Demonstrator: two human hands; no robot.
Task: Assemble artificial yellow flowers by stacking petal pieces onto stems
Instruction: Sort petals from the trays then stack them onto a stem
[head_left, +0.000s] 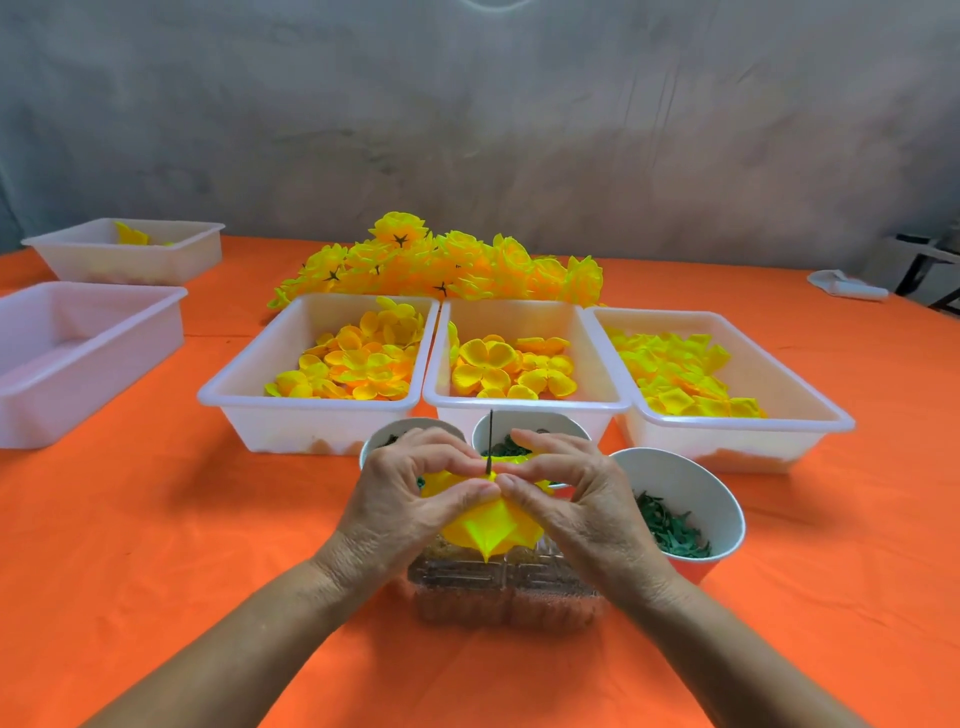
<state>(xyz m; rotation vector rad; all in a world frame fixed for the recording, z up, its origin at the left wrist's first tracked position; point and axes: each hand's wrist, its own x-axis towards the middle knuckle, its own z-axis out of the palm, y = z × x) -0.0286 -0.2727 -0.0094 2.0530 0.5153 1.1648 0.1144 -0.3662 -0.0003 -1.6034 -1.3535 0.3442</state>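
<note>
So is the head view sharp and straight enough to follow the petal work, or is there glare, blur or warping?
Head view: wide-angle bending curves the far table edge; both hands and the yellow petal piece read sharp; a faint bright arc at top centre; even light, soft shadows.

Petal piece (480, 530): thin yellow fabric-like sheet, matt. Stem (490, 441): dark, slender, smooth. Beneath the grip, clear glossy plastic box (506, 592); matt orange tablecloth (208, 519).

Orange-covered table (156, 545) with white trays (311, 415), paper cups (691, 488), clear plastic box (509, 592), heaped yellow flowers (441, 265).
</note>
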